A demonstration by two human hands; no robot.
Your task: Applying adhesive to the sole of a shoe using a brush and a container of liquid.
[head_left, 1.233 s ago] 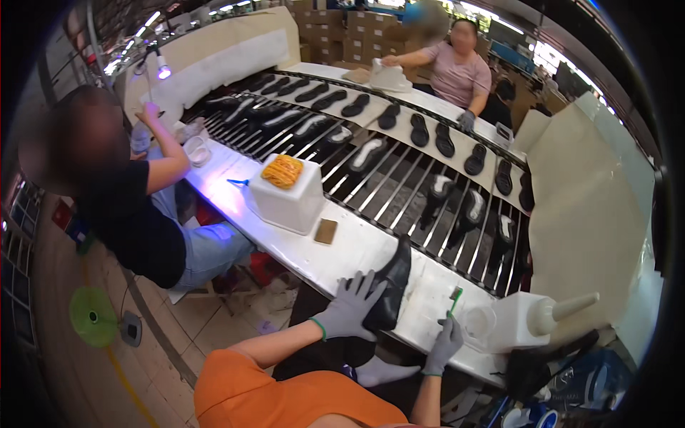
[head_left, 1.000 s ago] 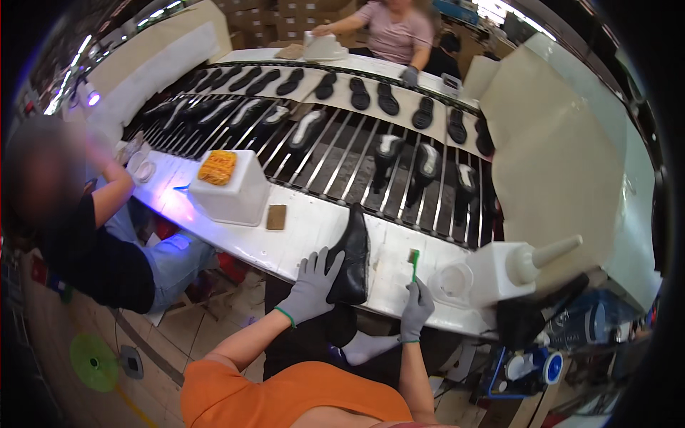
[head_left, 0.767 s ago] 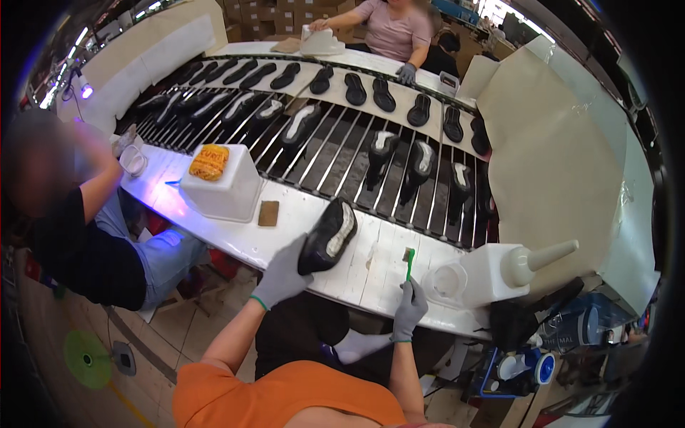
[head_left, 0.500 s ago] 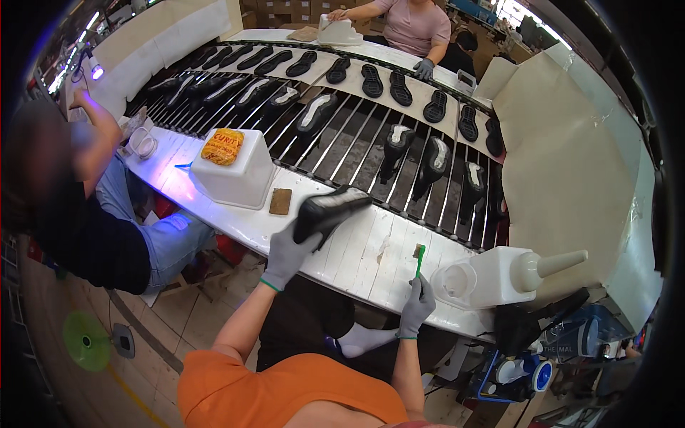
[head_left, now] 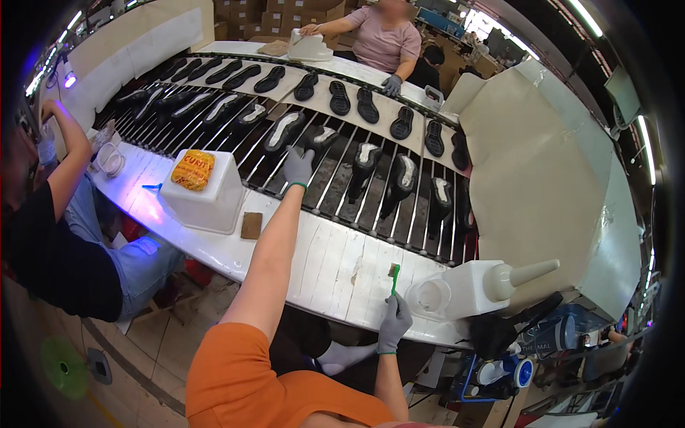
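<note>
Two hands in grey gloves work at a white bench (head_left: 335,264), below an orange garment (head_left: 285,392). Nearest, the right hand (head_left: 394,324) pinches the handle of a small green brush (head_left: 395,279), bristles up, above the bench's near edge. Just right of it sit a clear round tub (head_left: 430,297) and a white bottle (head_left: 472,285) with a long spout. To the left lie a brown square pad (head_left: 251,225) and a white box (head_left: 207,200) topped by a yellow bundle (head_left: 193,170).

Farther off, the left hand (head_left: 297,167) reaches over a rack of metal rods, thumb and fingers parted, at the near end of a black shoe (head_left: 322,137) lying underside up, white patch showing; I cannot tell whether they touch. Other black shoes lie along the rods. Beyond, dark soles (head_left: 340,98) line a pale strip. Across the far side sits a person in pink (head_left: 385,39), before stacked cartons (head_left: 285,16).
</note>
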